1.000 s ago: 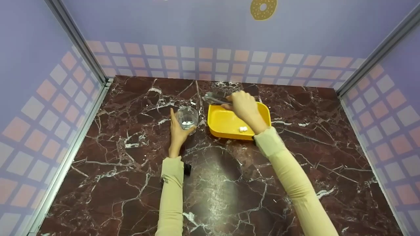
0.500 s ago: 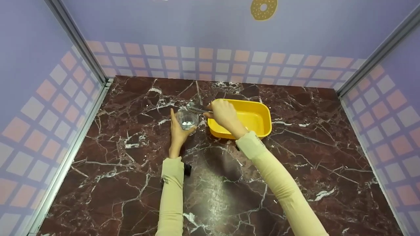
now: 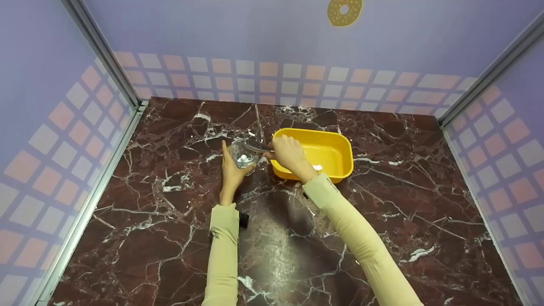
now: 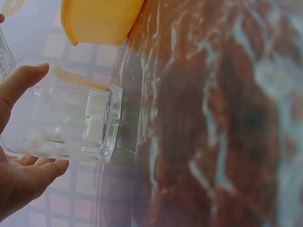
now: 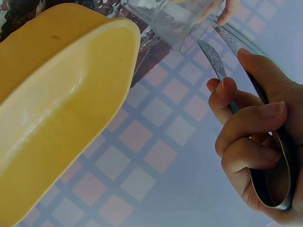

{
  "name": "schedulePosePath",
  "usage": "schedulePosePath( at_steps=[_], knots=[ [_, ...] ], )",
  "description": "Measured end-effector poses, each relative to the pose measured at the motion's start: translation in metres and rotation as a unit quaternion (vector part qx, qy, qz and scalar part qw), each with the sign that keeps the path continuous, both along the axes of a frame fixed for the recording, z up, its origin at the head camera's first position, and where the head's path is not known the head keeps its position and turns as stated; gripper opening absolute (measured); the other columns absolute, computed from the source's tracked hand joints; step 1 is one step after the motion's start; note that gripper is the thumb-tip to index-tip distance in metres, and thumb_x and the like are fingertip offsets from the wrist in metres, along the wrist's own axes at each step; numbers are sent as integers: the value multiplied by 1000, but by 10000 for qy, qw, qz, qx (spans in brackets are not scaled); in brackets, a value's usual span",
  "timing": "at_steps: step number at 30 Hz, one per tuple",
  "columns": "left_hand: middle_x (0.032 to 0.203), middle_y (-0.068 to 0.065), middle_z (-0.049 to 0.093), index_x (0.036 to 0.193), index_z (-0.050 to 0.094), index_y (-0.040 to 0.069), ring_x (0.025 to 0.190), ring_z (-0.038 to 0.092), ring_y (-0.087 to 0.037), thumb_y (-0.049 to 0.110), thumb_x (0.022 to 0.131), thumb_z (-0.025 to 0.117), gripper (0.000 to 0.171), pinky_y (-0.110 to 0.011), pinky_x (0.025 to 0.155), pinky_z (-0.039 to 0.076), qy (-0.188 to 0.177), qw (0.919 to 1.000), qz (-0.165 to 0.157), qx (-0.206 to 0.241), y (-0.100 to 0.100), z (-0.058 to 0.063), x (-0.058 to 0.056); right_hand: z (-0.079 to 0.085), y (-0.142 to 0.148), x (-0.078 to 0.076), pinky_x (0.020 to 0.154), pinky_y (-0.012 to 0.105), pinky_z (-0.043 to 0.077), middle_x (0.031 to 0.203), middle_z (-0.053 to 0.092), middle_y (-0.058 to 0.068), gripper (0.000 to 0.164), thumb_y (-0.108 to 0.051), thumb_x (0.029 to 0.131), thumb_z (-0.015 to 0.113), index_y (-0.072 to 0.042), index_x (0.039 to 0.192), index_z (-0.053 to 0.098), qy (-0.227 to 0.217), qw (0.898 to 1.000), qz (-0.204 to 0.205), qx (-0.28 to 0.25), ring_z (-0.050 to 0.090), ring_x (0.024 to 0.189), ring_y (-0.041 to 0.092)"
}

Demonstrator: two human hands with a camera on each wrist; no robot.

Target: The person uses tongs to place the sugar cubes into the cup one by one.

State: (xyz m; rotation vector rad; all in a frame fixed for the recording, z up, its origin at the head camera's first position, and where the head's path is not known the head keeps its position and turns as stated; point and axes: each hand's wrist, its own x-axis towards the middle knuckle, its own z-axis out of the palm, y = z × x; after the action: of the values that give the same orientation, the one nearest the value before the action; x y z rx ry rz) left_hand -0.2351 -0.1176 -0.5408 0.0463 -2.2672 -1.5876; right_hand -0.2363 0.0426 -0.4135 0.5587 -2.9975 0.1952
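Observation:
My left hand (image 3: 231, 175) holds a clear glass (image 4: 71, 113), thumb on one side and fingers on the other. The glass stands upright on the marble-patterned surface, with several white cube-like pieces (image 4: 96, 118) at its bottom. In my right hand (image 3: 290, 156) is a pair of metal tongs (image 5: 215, 59) with perforated tips. Those tips stand apart, nothing between them, and overlap the glass's opening in the head view. Beneath the right hand sits a yellow tub (image 3: 333, 148); a few white pieces (image 3: 317, 168) show inside it, partly hidden by the wrist.
Dark red marble-patterned tabletop (image 3: 170, 246) spreads around the glass and tub. Purple panels with pink and white squares enclose the back (image 3: 255, 38) and both sides, with metal strips (image 3: 102, 51) at the corners.
The right hand has carried the tongs left from above the tub to the glass's mouth. Another white piece now shows in the glass. The left hand has stayed on the glass.

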Motion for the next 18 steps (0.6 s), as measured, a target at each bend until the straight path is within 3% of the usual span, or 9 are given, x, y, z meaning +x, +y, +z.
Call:
schedulePosePath(
  at_steps=[18],
  knots=[
    [132, -25, 36, 141, 5, -1, 126, 33, -35, 8, 54, 81, 115, -41, 110, 23, -39, 10000, -61, 13, -1, -1, 0, 10, 13, 3, 55, 44, 50, 72, 64, 12, 36, -42, 75, 64, -9, 63, 59, -71, 9997, -11, -238, 60, 65, 31]
  ],
)
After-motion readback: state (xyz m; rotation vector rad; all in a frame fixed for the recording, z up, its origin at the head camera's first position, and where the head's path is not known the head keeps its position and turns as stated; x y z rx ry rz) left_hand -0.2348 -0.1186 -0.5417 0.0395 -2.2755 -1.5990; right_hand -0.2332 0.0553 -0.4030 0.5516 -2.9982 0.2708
